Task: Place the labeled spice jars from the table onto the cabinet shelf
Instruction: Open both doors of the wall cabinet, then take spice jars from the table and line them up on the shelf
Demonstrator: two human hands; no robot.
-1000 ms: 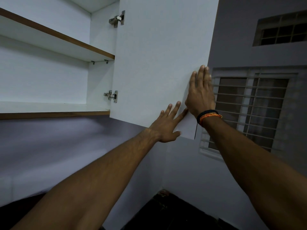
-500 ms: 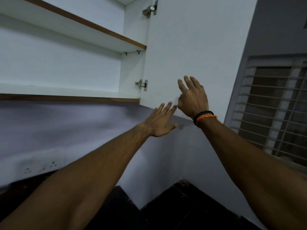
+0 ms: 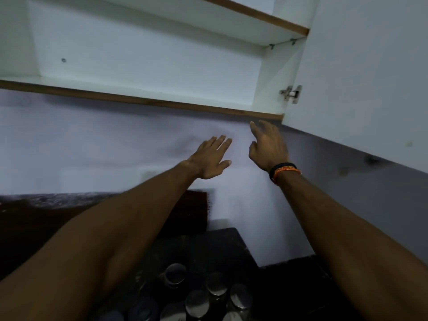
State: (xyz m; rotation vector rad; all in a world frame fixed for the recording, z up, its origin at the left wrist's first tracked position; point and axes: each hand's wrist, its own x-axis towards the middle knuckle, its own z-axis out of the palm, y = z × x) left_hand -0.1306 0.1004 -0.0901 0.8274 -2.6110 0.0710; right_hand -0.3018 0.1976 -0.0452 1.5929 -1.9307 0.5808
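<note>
Several spice jars (image 3: 196, 295) with shiny metal lids stand grouped on the dark counter (image 3: 289, 293) at the bottom; their labels are too dim to read. Above, the white wall cabinet is open, and its bottom shelf (image 3: 139, 101) with a wooden front edge holds nothing. My left hand (image 3: 212, 158) is raised below that shelf, fingers spread, holding nothing. My right hand (image 3: 268, 147) hangs just under the shelf's right end, fingers apart, with a black and orange band on its wrist.
The cabinet door (image 3: 361, 77) stands swung open at the right, its hinge (image 3: 290, 93) near my right hand. A higher shelf (image 3: 254, 15) runs across the top. A pale wall lies behind my hands, and a dark raised slab (image 3: 34, 216) sits at the left.
Both hands have come off the cabinet door and dropped below the shelf. My view has swung left and down, bringing the jars and counter into sight.
</note>
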